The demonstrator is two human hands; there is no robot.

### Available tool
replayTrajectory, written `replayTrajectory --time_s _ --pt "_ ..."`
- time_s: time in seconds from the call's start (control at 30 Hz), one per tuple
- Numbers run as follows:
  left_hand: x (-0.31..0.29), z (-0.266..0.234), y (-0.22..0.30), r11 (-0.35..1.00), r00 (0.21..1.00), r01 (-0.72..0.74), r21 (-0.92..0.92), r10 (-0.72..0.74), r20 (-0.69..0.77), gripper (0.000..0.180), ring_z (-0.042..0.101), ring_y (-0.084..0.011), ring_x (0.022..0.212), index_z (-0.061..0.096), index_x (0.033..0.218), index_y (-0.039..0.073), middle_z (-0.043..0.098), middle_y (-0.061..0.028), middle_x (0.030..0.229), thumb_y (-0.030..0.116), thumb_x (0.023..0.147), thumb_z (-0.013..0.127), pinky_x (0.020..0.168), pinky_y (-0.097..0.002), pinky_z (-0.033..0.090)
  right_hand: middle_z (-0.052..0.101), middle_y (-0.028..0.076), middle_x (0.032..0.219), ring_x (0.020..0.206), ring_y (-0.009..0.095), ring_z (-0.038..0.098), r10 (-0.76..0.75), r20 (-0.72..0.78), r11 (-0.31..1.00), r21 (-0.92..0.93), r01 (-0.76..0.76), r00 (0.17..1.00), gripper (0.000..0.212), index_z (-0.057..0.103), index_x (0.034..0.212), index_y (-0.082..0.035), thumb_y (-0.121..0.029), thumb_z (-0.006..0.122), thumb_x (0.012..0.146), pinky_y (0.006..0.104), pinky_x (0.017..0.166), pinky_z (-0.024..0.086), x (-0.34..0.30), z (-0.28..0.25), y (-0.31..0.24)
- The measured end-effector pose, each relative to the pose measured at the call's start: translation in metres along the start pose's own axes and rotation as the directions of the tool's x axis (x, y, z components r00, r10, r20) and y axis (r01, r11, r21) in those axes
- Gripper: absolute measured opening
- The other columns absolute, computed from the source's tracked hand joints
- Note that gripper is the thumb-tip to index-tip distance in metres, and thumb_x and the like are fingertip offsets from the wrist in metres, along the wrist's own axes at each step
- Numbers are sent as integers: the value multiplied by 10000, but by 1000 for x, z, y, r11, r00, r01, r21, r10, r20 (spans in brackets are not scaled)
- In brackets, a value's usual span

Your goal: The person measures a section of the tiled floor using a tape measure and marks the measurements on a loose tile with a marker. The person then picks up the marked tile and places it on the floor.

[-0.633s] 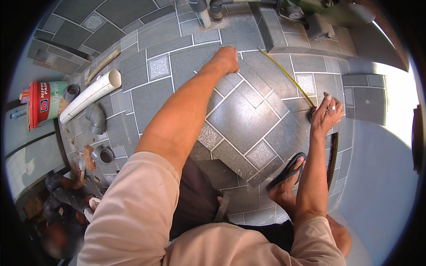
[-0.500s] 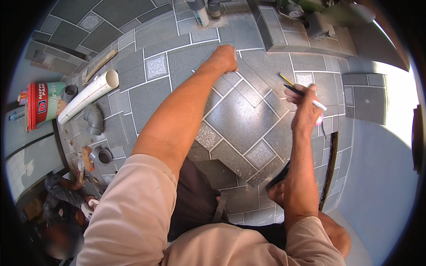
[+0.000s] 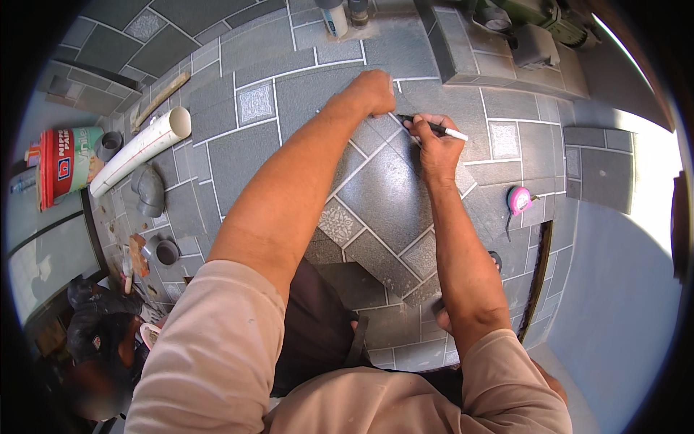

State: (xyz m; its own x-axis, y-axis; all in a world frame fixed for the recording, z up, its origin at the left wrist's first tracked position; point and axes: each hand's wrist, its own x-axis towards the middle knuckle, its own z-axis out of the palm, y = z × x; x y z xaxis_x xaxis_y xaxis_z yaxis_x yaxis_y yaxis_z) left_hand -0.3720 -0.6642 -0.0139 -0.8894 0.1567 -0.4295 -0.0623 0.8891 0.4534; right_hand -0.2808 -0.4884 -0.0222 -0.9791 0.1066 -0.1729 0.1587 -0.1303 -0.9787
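My left hand (image 3: 370, 92) is closed in a fist and rests at the top corner of a grey patterned floor tile (image 3: 383, 192), which lies diagonally over the other tiles. Whatever its fingers pinch, if anything, is hidden. Close beside it, my right hand (image 3: 438, 148) grips a black marker with a white end (image 3: 446, 132). The marker's tip points left, near the tile's upper edge by my left fist; I cannot tell whether it touches. Right of my right forearm, a pink tape measure (image 3: 518, 199) lies on the floor.
At left are a white pipe (image 3: 144, 150), a grey elbow fitting (image 3: 149, 189), a red-and-green bucket (image 3: 61, 168) and a piece of wood (image 3: 160, 101). A co-worker (image 3: 101, 325) crouches lower left. A tiled ledge (image 3: 470, 61) stands top right; a narrow floor gap (image 3: 536, 278) runs at right.
My right hand has moved left with the marker, up to my left fist. The thin yellow strip formerly near it no longer shows. The pink tape measure is now uncovered. My left hand stays almost in place.
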Motion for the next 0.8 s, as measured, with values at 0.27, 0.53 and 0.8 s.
replayTrajectory --time_s 0.27,0.53,0.8 --pt "-7 -10 5 995 996 52 -88 -45 79 176 736 -285 714 755 803 42 734 -168 713 71 742 593 742 -400 569 759 167 930 864 207 762 -17 6 997 -69 17 1000 146 701 1014 69 -40 748 928 294 800 600 0 1 5" --pt "-10 -15 18 988 995 85 -129 -77 63 321 747 -384 1014 773 978 -45 754 -283 1001 70 720 621 928 -439 573 752 158 892 855 209 762 -14 -5 999 -38 14 1000 134 699 1000 61 -53 742 946 298 794 600 2 -3 -4" --pt "-10 7 8 965 993 29 -259 -57 -101 408 658 -423 1211 712 1190 -59 678 -337 1226 102 828 616 1080 -442 514 657 200 1013 909 324 649 -261 -67 551 -829 92 963 323 670 1176 -104 -382 653 1013 421 812 514 -7 -124 -57"
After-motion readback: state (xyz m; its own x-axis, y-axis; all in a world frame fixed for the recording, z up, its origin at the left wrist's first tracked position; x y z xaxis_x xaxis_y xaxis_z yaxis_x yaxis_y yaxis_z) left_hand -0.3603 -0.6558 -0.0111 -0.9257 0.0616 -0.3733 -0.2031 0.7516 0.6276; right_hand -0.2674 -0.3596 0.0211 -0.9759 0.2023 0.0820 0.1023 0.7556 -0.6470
